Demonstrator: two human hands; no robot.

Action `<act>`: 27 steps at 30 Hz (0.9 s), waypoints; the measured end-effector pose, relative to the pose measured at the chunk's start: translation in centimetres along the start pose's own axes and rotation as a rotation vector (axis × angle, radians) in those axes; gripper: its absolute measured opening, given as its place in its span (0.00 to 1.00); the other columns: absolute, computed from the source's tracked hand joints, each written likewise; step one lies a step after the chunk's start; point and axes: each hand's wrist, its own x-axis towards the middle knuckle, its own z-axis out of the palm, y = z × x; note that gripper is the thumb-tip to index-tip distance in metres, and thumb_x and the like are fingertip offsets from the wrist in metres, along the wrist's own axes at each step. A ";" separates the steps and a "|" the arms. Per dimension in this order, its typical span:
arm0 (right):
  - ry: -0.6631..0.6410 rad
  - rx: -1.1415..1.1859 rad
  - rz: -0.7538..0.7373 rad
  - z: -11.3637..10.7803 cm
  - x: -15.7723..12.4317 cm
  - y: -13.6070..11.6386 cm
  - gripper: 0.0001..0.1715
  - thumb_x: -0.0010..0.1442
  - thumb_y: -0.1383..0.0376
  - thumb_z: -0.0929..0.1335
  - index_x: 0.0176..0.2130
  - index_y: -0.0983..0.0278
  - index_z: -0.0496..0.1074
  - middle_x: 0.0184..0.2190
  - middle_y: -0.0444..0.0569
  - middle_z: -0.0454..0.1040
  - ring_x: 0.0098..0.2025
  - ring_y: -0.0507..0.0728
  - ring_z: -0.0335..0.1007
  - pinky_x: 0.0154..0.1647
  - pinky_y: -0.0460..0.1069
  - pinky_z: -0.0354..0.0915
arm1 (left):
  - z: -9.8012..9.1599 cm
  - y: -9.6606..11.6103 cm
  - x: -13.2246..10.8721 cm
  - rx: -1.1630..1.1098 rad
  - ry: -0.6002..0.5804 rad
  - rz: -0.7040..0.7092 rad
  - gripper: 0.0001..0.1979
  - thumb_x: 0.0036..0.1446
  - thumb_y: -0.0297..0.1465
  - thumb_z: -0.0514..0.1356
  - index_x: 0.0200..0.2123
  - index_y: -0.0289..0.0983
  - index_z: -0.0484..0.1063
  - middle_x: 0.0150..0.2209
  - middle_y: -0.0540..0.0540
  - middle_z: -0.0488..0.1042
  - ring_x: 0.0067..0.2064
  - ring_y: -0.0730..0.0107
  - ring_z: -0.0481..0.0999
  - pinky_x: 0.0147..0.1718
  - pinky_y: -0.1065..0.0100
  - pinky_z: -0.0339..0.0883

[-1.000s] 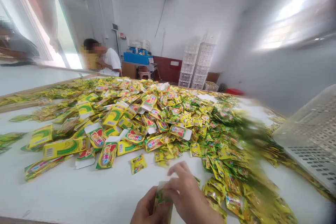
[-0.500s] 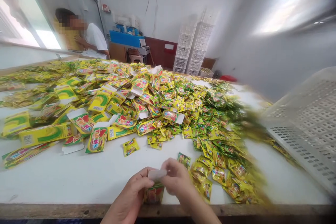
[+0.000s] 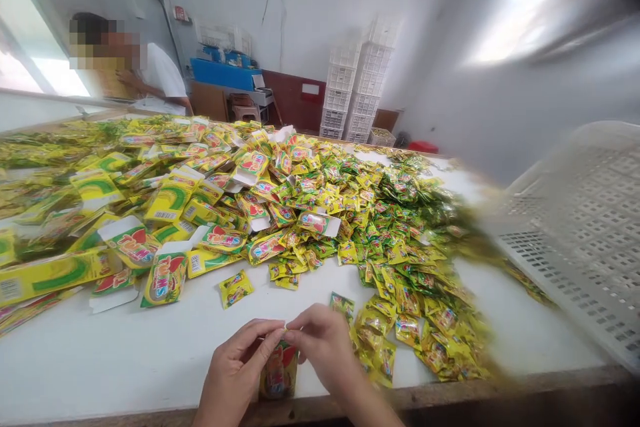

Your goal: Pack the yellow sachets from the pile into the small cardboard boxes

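Note:
Both of my hands meet over a small yellow and red carton (image 3: 279, 372) standing upright at the near edge of the white table (image 3: 125, 353). My left hand (image 3: 239, 363) wraps the carton's left side, thumb and fingers pinched at its top. My right hand (image 3: 323, 347) pinches the top flap from the right. Just right of my hands lies a heap of yellow-green sachets (image 3: 400, 267). Flat and half-folded cartons (image 3: 165, 277) are piled to the left.
A white perforated plastic crate (image 3: 575, 227) stands at the right of the table. Stacked white crates (image 3: 355, 103) stand against the far wall. Another person (image 3: 145, 77) sits beyond the table's far left end. The wooden table edge (image 3: 450, 397) runs along the bottom.
The view has dropped and swung right. My hands have set the carton upright at the table edge and pressed its white top flap down.

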 end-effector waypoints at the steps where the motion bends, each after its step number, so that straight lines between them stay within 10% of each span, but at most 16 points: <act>1: 0.011 -0.033 -0.050 0.0 -0.2 -0.1 0.14 0.50 0.56 0.76 0.29 0.64 0.78 0.23 0.45 0.72 0.23 0.52 0.67 0.19 0.44 0.64 | -0.3 -0.1 0.2 0.039 -0.029 0.073 0.10 0.52 0.40 0.66 0.36 0.43 0.82 0.38 0.46 0.82 0.42 0.57 0.79 0.43 0.65 0.74; 6: -0.034 -0.218 -0.403 -0.8 -1.9 -1.1 0.02 0.58 0.65 0.73 0.34 0.61 0.79 0.32 0.48 0.75 0.34 0.54 0.72 0.35 0.47 0.68 | -1.9 -1.0 0.2 0.168 -0.170 0.320 0.08 0.55 0.33 0.65 0.38 0.48 0.83 0.43 0.45 0.81 0.45 0.57 0.79 0.46 0.65 0.74; 11: -0.097 -0.377 -0.564 -1.5 -3.8 -1.2 0.14 0.63 0.70 0.66 0.46 0.56 0.75 0.41 0.49 0.73 0.43 0.55 0.71 0.43 0.48 0.67 | -2.3 -1.5 -1.2 0.211 -0.235 0.353 0.12 0.53 0.30 0.67 0.41 0.51 0.81 0.48 0.47 0.79 0.49 0.57 0.79 0.49 0.64 0.73; 20: -0.010 -0.369 -0.495 -0.3 -5.7 -0.6 0.11 0.64 0.68 0.64 0.42 0.58 0.75 0.41 0.51 0.69 0.36 0.54 0.69 0.37 0.48 0.67 | -1.8 -3.0 -1.8 0.195 -0.242 0.177 0.13 0.55 0.34 0.65 0.45 0.50 0.79 0.47 0.48 0.80 0.49 0.57 0.78 0.49 0.68 0.72; 27: 0.108 -0.760 -0.252 -5.8 0.2 -1.5 0.10 0.63 0.67 0.64 0.40 0.63 0.75 0.34 0.50 0.74 0.38 0.57 0.70 0.41 0.49 0.64 | -0.2 -0.8 -2.1 0.224 -0.360 0.401 0.19 0.62 0.30 0.56 0.55 0.50 0.74 0.53 0.43 0.74 0.53 0.60 0.74 0.51 0.69 0.69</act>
